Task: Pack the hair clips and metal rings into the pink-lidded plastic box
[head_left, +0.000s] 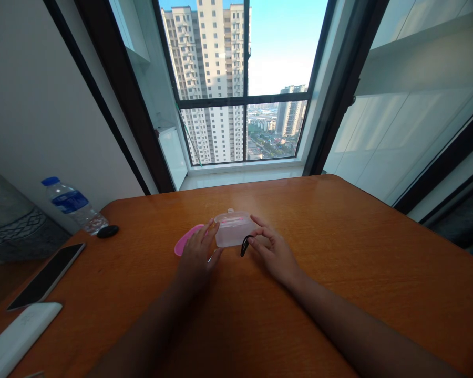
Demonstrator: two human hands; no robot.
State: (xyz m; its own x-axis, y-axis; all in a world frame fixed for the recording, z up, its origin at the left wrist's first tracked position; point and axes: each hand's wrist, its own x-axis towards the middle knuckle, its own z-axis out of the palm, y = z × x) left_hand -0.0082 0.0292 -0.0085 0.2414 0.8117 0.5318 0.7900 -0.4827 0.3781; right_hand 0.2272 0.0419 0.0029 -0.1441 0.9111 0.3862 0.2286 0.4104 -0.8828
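Observation:
A small translucent plastic box (pixel 233 229) stands on the wooden table (pixel 339 252), with a pink lid (pixel 184 240) lying flat just to its left. My left hand (pixel 197 256) has its fingers stretched out, fingertips touching the box's left side and resting partly over the pink lid. My right hand (pixel 271 251) is at the box's right side, thumb and forefinger pinched on a small black object (pixel 245 245) near the box's front corner.
At the table's left stand a water bottle with a blue cap (pixel 73 206), a small black disc (pixel 108 231), a dark phone (pixel 46 275) and a white flat device (pixel 18 338). A large window (pixel 244 94) lies beyond the table's far edge.

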